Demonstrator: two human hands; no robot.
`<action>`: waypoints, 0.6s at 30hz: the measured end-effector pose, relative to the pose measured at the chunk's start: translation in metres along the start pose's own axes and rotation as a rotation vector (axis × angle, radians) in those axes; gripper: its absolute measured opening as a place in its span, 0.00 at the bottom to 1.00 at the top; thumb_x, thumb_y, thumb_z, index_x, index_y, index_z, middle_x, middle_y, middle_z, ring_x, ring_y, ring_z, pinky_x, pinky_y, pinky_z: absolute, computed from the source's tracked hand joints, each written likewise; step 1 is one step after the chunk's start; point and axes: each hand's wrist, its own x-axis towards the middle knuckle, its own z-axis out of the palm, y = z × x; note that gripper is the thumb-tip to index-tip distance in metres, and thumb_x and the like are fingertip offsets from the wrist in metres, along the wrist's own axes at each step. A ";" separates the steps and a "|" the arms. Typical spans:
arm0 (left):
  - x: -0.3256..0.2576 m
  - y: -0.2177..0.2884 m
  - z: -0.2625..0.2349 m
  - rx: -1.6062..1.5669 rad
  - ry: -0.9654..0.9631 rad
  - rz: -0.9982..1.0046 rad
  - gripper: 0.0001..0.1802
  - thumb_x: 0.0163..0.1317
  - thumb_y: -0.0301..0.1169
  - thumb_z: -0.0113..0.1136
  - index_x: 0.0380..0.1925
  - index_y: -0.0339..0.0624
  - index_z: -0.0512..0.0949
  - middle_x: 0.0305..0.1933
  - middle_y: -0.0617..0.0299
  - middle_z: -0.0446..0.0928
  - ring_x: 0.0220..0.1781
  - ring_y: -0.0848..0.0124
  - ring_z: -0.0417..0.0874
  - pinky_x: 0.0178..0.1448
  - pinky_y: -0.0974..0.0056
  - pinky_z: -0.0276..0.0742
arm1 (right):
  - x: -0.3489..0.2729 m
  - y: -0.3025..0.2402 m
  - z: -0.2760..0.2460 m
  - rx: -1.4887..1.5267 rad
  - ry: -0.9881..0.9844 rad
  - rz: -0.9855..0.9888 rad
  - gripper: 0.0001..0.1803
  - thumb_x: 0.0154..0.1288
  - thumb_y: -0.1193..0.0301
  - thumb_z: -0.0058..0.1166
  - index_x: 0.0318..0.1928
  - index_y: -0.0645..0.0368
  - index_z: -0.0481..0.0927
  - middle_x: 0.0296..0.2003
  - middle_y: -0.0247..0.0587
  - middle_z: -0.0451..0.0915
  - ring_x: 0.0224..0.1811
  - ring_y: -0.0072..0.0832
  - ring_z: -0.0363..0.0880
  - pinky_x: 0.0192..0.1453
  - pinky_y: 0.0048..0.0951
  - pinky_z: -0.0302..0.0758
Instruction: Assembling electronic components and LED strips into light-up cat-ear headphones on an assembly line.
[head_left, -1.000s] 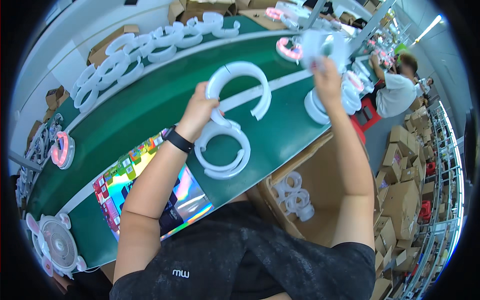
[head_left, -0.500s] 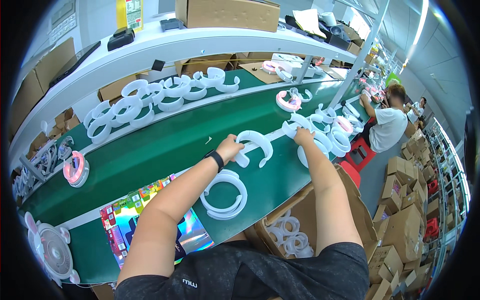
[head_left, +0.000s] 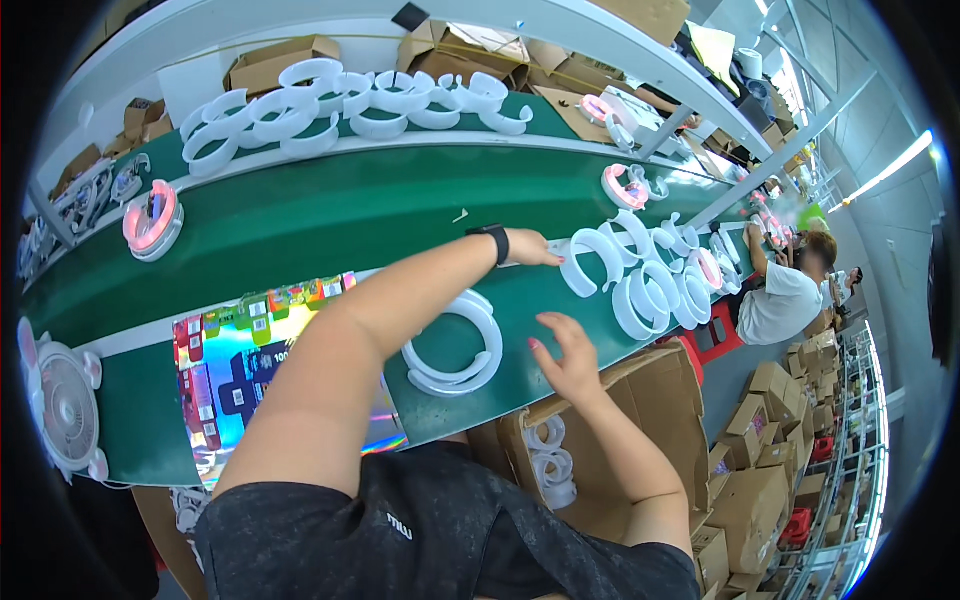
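Note:
My left hand [head_left: 530, 247], with a black band on the wrist, reaches across the green table with its fingers stretched out. Its fingertips are at the edge of a white C-shaped plastic band [head_left: 588, 262]; whether they touch it I cannot tell. My right hand [head_left: 568, 358] hangs empty near the table's front edge, thumb and fingers spread. To the right lie several more white curved bands [head_left: 645, 300], some overlapping. Below my left forearm, nested white bands [head_left: 455, 375] form a ring on the table.
A cardboard box [head_left: 640, 400] holding white rings stands against the table's front edge. Shiny printed packaging [head_left: 240, 375] and a white fan [head_left: 65, 405] are at left. More white bands [head_left: 285, 115] line the far side. A co-worker [head_left: 790, 300] sits at right.
My left hand has moved right and away from me, with the C-shaped band now beside the others. My right hand has drawn back from the group of bands and spread its fingers. The view has shifted.

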 end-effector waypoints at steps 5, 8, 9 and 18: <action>-0.081 -0.017 -0.010 0.055 -0.070 -0.034 0.39 0.65 0.64 0.50 0.50 0.34 0.80 0.48 0.46 0.82 0.50 0.58 0.81 0.56 0.59 0.74 | 0.001 -0.027 0.040 0.186 -0.218 0.313 0.25 0.59 0.57 0.63 0.53 0.57 0.78 0.43 0.45 0.83 0.37 0.39 0.83 0.41 0.39 0.79; -0.128 -0.031 -0.004 0.199 -0.150 -0.053 0.33 0.63 0.60 0.56 0.39 0.36 0.82 0.36 0.50 0.83 0.38 0.61 0.82 0.44 0.58 0.76 | 0.010 -0.033 0.057 0.126 -0.319 0.375 0.21 0.61 0.57 0.61 0.47 0.59 0.80 0.36 0.48 0.83 0.34 0.38 0.84 0.39 0.37 0.78; -0.140 -0.037 0.004 0.288 -0.091 -0.037 0.31 0.62 0.58 0.58 0.37 0.36 0.83 0.34 0.51 0.83 0.37 0.61 0.82 0.42 0.58 0.75 | 0.010 -0.022 0.062 0.135 -0.320 0.376 0.21 0.61 0.57 0.61 0.47 0.59 0.80 0.36 0.48 0.83 0.34 0.38 0.84 0.39 0.37 0.78; -0.169 -0.061 0.027 -0.192 0.190 -0.064 0.18 0.63 0.44 0.63 0.28 0.40 0.77 0.26 0.56 0.75 0.28 0.65 0.72 0.33 0.59 0.68 | -0.014 0.024 0.057 1.040 -0.100 0.761 0.04 0.68 0.73 0.56 0.34 0.56 0.77 0.39 0.33 0.79 0.42 0.25 0.82 0.41 0.27 0.78</action>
